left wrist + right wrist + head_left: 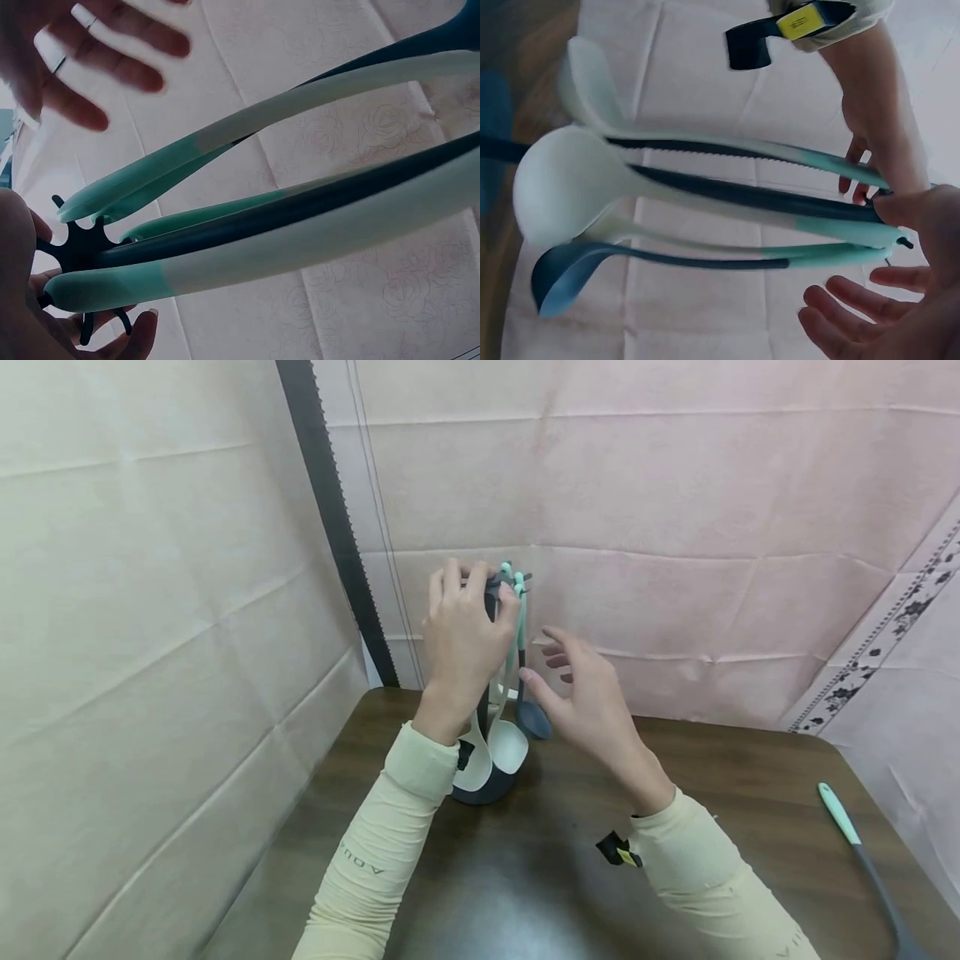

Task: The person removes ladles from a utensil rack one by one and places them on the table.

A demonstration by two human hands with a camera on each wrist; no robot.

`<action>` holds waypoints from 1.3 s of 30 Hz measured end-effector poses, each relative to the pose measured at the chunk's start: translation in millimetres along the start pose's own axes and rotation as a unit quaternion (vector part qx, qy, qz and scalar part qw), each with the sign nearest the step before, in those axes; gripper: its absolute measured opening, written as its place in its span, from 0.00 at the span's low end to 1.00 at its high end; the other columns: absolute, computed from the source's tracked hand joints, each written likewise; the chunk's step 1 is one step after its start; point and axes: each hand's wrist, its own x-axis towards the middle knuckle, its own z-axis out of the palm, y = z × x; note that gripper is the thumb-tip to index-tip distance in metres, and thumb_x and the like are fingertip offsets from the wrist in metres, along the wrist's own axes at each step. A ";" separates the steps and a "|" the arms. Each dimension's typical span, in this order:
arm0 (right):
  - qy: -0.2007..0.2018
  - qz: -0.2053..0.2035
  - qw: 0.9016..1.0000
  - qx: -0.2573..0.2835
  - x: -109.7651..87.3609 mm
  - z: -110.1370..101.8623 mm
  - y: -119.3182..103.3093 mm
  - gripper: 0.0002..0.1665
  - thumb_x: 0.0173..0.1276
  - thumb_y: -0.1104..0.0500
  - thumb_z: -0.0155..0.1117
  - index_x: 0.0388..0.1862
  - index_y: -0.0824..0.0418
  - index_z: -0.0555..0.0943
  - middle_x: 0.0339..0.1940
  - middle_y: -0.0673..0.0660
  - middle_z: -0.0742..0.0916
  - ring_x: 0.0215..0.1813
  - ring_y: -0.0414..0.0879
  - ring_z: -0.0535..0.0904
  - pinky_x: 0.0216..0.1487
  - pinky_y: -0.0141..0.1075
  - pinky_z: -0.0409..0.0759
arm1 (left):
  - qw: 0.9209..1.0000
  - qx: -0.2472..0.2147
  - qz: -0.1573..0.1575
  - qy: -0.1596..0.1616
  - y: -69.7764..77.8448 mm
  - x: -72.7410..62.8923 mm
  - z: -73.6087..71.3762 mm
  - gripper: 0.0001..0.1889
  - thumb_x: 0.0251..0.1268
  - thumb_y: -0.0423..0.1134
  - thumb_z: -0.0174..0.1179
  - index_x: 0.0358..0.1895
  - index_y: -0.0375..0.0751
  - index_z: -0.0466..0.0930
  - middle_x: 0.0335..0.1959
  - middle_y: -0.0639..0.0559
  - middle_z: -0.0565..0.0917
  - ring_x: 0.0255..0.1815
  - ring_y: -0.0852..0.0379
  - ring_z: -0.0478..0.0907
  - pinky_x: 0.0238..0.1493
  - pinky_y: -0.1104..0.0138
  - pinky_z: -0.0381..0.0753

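A dark utensil stand [483,792] with a round base and a hooked top stands near the back of the table. Its top [79,246] is gripped by my left hand [471,631], fingers curled over the hooks. Several mint-handled utensils hang there, among them a white ladle [570,184] and a dark blue spoon-like utensil [562,279]; another white utensil [474,767] is partly behind the left wrist. My right hand [585,693] is just right of the stand, fingers spread and holding nothing, with its palm towards the hanging handles.
On the table's right side lies a utensil [840,814] with a mint handle and a dark shaft, its far end cut off by the frame. The brown table [570,893] meets a pale cloth backdrop [675,485] behind the stand and at the left.
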 end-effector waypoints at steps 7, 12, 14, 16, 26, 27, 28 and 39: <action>0.030 0.017 0.998 0.055 14.2 3.4 -12.8 0.33 0.74 0.50 0.70 0.74 0.58 0.75 0.56 0.60 0.88 0.55 0.52 0.87 0.53 0.49 0.88 | 1.000 -0.002 0.008 0.008 1.2 -0.7 0.1 0.22 0.73 0.51 0.50 0.54 0.42 0.86 0.51 0.45 0.80 0.59 0.44 0.76 0.36 0.54 0.87; 0.036 0.018 0.998 0.057 22.9 5.1 -18.7 0.32 0.73 0.55 0.70 0.73 0.60 0.75 0.56 0.61 0.88 0.54 0.53 0.87 0.53 0.48 0.88 | 1.000 -0.001 0.009 0.006 0.4 -0.1 0.7 0.22 0.73 0.52 0.49 0.54 0.43 0.86 0.50 0.46 0.80 0.59 0.44 0.76 0.35 0.54 0.86; 0.038 0.017 0.998 0.052 24.9 5.5 -20.0 0.31 0.73 0.56 0.70 0.73 0.60 0.75 0.55 0.60 0.87 0.53 0.53 0.87 0.53 0.48 0.88 | 1.000 -0.001 0.009 0.003 0.1 0.1 0.8 0.23 0.73 0.53 0.48 0.54 0.43 0.86 0.51 0.46 0.80 0.59 0.44 0.76 0.35 0.55 0.86; 0.040 0.014 0.998 0.050 27.2 6.0 -21.6 0.31 0.72 0.57 0.69 0.72 0.60 0.75 0.55 0.60 0.87 0.53 0.53 0.87 0.52 0.49 0.88 | 1.000 -0.002 0.009 0.002 -0.5 0.5 0.8 0.23 0.73 0.53 0.48 0.54 0.43 0.86 0.51 0.46 0.80 0.60 0.44 0.76 0.35 0.54 0.86; 0.046 0.018 0.996 0.072 42.3 12.6 -24.7 0.26 0.74 0.56 0.68 0.69 0.58 0.76 0.53 0.59 0.87 0.49 0.50 0.89 0.49 0.44 0.89 | 1.000 -0.014 0.013 0.007 -2.9 1.1 -0.6 0.25 0.75 0.54 0.45 0.53 0.43 0.86 0.48 0.46 0.79 0.58 0.44 0.76 0.37 0.54 0.85; 0.048 0.019 0.996 0.076 43.8 13.7 -24.6 0.26 0.75 0.57 0.68 0.68 0.58 0.76 0.53 0.59 0.87 0.49 0.50 0.89 0.49 0.43 0.89 | 1.000 -0.015 0.014 0.006 -3.2 1.0 -0.5 0.26 0.75 0.55 0.44 0.53 0.43 0.86 0.48 0.46 0.79 0.58 0.45 0.76 0.37 0.54 0.85; 0.050 0.022 0.995 0.081 45.1 14.8 -24.3 0.25 0.75 0.57 0.68 0.68 0.59 0.76 0.53 0.59 0.87 0.49 0.50 0.88 0.48 0.43 0.89 | 1.000 -0.017 0.015 0.004 -3.5 0.7 -0.4 0.26 0.76 0.56 0.43 0.54 0.43 0.86 0.48 0.46 0.79 0.57 0.45 0.76 0.37 0.54 0.85; 0.108 -0.006 0.988 0.109 56.1 28.0 -20.1 0.26 0.76 0.61 0.65 0.70 0.57 0.74 0.46 0.58 0.88 0.43 0.50 0.89 0.42 0.44 0.88 | 1.000 -0.018 0.019 0.008 -5.8 0.3 -0.6 0.30 0.78 0.60 0.39 0.55 0.44 0.86 0.48 0.46 0.79 0.57 0.45 0.75 0.34 0.54 0.84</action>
